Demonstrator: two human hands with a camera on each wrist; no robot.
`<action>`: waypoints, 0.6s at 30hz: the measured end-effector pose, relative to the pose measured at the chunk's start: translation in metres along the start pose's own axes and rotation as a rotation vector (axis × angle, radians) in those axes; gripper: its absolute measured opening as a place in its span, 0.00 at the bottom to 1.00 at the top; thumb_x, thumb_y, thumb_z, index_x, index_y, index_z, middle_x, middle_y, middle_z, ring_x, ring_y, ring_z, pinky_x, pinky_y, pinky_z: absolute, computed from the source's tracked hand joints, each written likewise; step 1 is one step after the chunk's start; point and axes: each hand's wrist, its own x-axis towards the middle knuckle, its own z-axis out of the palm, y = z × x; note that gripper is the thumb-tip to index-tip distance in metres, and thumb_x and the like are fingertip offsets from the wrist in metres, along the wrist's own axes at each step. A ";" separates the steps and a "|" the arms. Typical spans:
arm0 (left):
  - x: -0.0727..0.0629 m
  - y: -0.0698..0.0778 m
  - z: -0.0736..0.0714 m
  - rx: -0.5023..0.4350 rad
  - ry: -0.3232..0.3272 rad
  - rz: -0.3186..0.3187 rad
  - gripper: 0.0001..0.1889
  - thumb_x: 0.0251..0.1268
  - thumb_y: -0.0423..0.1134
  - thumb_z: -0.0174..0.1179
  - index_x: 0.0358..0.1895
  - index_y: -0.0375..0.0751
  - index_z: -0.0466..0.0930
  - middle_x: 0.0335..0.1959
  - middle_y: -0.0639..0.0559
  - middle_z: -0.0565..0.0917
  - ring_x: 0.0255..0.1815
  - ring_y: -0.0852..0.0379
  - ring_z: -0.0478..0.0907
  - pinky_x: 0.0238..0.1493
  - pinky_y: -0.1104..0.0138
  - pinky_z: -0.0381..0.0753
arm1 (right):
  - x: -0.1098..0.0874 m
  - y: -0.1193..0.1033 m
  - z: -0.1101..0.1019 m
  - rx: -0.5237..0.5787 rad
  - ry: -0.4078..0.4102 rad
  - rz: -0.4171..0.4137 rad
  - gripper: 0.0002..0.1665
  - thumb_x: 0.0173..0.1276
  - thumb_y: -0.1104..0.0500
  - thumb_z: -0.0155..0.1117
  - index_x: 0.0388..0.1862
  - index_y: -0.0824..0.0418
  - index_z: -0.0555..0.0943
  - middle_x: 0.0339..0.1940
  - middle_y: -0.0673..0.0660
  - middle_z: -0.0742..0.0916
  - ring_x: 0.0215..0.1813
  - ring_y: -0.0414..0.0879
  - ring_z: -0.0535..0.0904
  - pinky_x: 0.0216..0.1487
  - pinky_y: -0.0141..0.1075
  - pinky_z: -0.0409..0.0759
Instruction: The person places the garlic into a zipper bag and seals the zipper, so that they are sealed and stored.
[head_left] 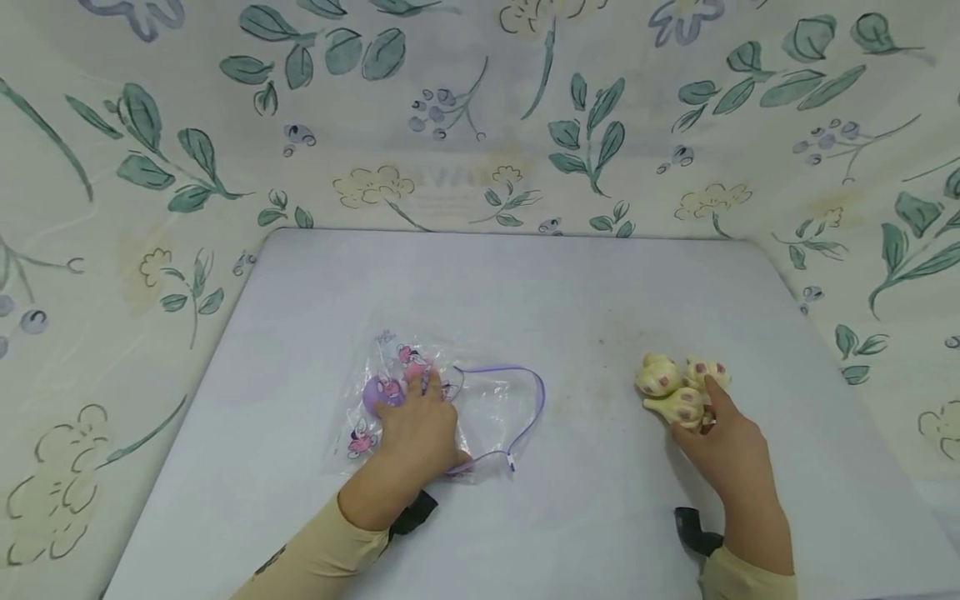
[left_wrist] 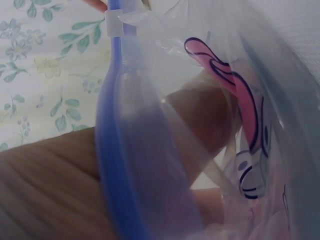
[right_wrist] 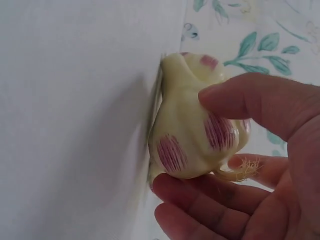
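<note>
A clear plastic zip bag (head_left: 491, 421) printed with pink cartoon figures lies on the table, its purple zip strip (head_left: 542, 392) bowed out to the right. My left hand (head_left: 422, 429) rests over the bag with its fingers spread. In the left wrist view the blue-looking strip (left_wrist: 112, 150) and clear film pass in front of that hand. On the right sits a cluster of cream artificial garlic bulbs (head_left: 660, 375) with purple patches. My right hand (head_left: 731, 450) grips the nearest garlic bulb (right_wrist: 192, 125), thumb on one side and fingers on the other, a tuft of root threads at its end.
The white table (head_left: 480, 283) meets a floral cloth backdrop (head_left: 465, 192) at its back and sides. Dark straps (head_left: 693, 533) show at both wrists.
</note>
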 end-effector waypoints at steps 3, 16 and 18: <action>-0.002 0.001 0.001 0.005 -0.001 0.006 0.34 0.38 0.66 0.77 0.44 0.42 0.90 0.77 0.33 0.63 0.79 0.31 0.56 0.56 0.20 0.62 | -0.006 0.002 -0.002 -0.012 -0.006 0.006 0.56 0.62 0.49 0.68 0.81 0.65 0.51 0.60 0.72 0.81 0.44 0.55 0.81 0.30 0.34 0.74; 0.001 -0.001 0.003 0.038 0.021 0.016 0.35 0.40 0.67 0.77 0.45 0.42 0.90 0.75 0.34 0.67 0.77 0.32 0.60 0.56 0.22 0.65 | -0.021 -0.011 -0.004 0.131 0.166 -0.119 0.41 0.62 0.57 0.68 0.73 0.63 0.66 0.60 0.69 0.81 0.46 0.57 0.86 0.30 0.30 0.77; 0.000 -0.002 0.002 0.036 0.021 0.016 0.36 0.40 0.66 0.77 0.47 0.41 0.89 0.75 0.34 0.67 0.77 0.32 0.60 0.56 0.22 0.65 | -0.022 -0.015 0.001 0.172 0.221 -0.170 0.39 0.62 0.59 0.68 0.73 0.62 0.68 0.59 0.66 0.82 0.45 0.56 0.87 0.30 0.25 0.77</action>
